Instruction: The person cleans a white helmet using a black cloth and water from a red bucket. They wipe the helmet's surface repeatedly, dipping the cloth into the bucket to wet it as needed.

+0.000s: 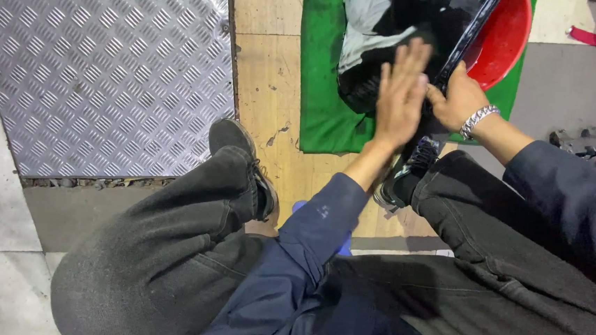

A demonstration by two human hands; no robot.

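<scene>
We are crouched over a green mat (320, 99) spread on a wooden floor (270, 61), and on it lies a glossy black panel (419, 29), curved and shell-like, with a pale grey patch toward its near left side. Our left hand (401, 94) lies flat on the panel's near edge, fingers straight and close together, gripping nothing. Our right hand (457, 95), with a metal bracelet (479, 119) at the wrist, is closed around a dark narrow edge or strip (468, 39) that runs up along the panel's right side; we cannot tell whether that strip is part of the panel or a separate piece. A red bowl (506, 35) sits just behind it, partly covered by it.

We judge the panel to be stiff and fairly light, probably moulded plastic with a smooth, slippery finish that marks easily. That would explain the soft mat beneath. The shiny face gives little purchase, so a flat palm can steady it but not lift it. The rims look like the better places to take hold, one hand on each side, since a thin shell may flex or crack if it is carried by one corner.

A ribbed metal plate (102, 63) lies to the left, well apart from the mat.
</scene>
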